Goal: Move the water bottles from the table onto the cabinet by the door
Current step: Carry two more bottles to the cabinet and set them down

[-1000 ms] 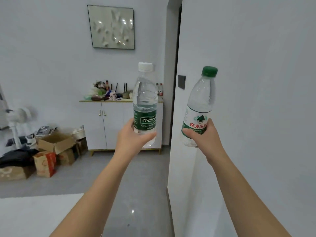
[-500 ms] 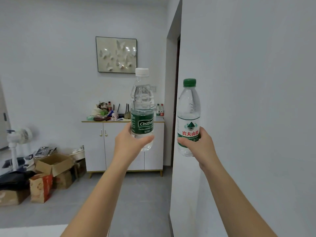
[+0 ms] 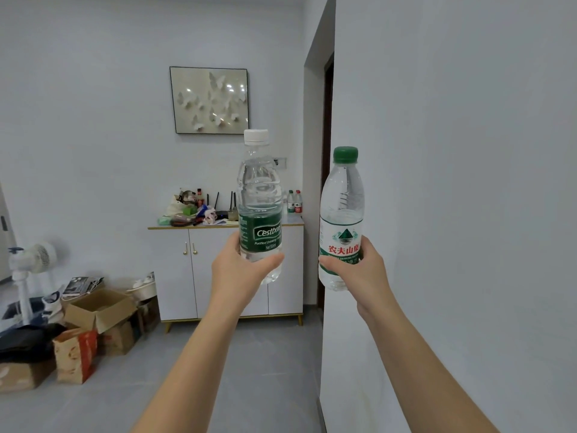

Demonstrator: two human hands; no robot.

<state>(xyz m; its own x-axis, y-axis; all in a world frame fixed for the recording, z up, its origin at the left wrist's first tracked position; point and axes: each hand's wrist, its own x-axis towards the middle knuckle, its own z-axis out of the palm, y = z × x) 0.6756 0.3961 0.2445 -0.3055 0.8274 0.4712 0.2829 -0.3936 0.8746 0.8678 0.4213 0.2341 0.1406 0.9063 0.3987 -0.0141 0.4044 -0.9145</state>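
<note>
My left hand (image 3: 239, 273) grips a clear water bottle with a white cap and a dark green label (image 3: 259, 198), held upright in front of me. My right hand (image 3: 359, 273) grips a second clear bottle with a green cap and a white label with red characters (image 3: 342, 195), also upright. Across the room stands the white cabinet (image 3: 218, 276) with gold handles, beside a dark doorway (image 3: 327, 170). Two small bottles (image 3: 294, 201) stand at the right end of its top.
The cabinet top's left half holds a clutter of bags and small items (image 3: 190, 209). Cardboard boxes (image 3: 100, 310), a paper bag (image 3: 75, 354) and a white fan (image 3: 31, 264) sit on the floor at left. A white wall (image 3: 452, 214) fills the right side. Grey floor (image 3: 265, 370) lies ahead.
The view has tilted up and the table edge has dropped out of sight. The cabinet appears closer. The green-capped bottle went from tilted to upright.
</note>
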